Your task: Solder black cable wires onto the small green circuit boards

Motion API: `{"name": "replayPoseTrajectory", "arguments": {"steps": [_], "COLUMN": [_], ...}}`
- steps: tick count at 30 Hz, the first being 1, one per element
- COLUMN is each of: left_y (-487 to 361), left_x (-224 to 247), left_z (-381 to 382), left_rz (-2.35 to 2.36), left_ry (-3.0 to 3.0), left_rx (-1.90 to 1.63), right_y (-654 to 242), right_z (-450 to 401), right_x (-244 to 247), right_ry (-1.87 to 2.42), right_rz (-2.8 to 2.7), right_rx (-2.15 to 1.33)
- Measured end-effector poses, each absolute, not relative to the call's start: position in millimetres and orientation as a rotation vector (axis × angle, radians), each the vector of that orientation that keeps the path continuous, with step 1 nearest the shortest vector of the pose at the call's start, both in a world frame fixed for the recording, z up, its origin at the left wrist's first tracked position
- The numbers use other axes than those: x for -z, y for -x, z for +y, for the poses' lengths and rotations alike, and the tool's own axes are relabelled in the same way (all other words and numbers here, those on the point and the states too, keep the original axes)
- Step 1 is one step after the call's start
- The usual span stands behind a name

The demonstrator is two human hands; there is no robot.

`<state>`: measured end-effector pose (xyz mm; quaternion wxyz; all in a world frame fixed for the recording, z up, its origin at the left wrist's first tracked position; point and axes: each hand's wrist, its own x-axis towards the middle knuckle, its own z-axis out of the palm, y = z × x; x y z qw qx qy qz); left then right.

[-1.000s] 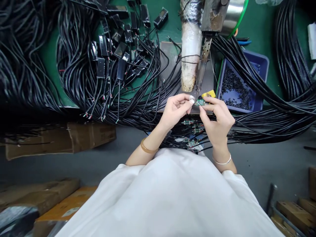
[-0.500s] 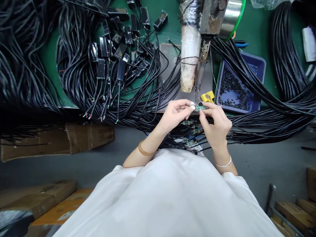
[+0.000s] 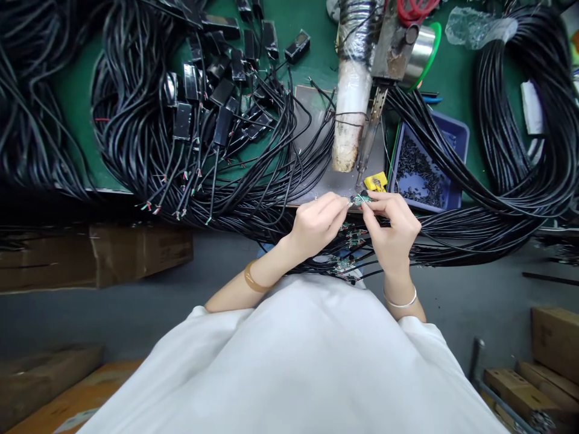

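Note:
My right hand (image 3: 393, 226) pinches a small green circuit board (image 3: 362, 199) between thumb and fingers at the bench's front edge. My left hand (image 3: 320, 222) is closed at the board's left end, its fingertips pressed together on what looks like a thin wire, mostly hidden. Just above the board points the tip of a soldering iron (image 3: 367, 147), fixed in a metal holder. A yellow piece (image 3: 376, 182) lies right behind my right fingertips. More green circuit boards (image 3: 346, 264) on black cables hang below my hands, close to my lap.
Black cables with black boxes (image 3: 222, 125) cover the bench's left side. A wrapped tube (image 3: 350, 120) comes down beside the iron, near a solder spool (image 3: 421, 57). At right are a blue tray (image 3: 453, 196) of small black pieces and a coiled cable bundle (image 3: 491, 114).
My left hand has turned, its knuckles now upward, and its fingertips have drawn slightly left and down from the board. My right hand keeps the board. The view has shifted a little.

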<state>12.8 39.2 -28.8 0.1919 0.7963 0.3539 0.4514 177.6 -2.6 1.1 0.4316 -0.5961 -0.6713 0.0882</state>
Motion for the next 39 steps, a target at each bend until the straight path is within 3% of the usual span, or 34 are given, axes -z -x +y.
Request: {"name": "replayPoseTrajectory", "arguments": {"steps": [13,30,39], "left_y": [-28,-36,-29], "left_x": [23,15,16], "left_z": [46,50,45], "left_rz": [1.111,1.182,1.181], "left_ry": [-1.619,-1.685,-1.643], "left_rx": [-1.175,-1.262,-1.109], "right_y": [-176,-178,-179], "right_z": [3,11,2], "right_x": [-1,-5,-3], "right_ry": [1.495,1.495,1.501], "right_rz": [-1.661,-1.674,-1.825], "right_rx": [-0.189,-0.178,-0.195]}}
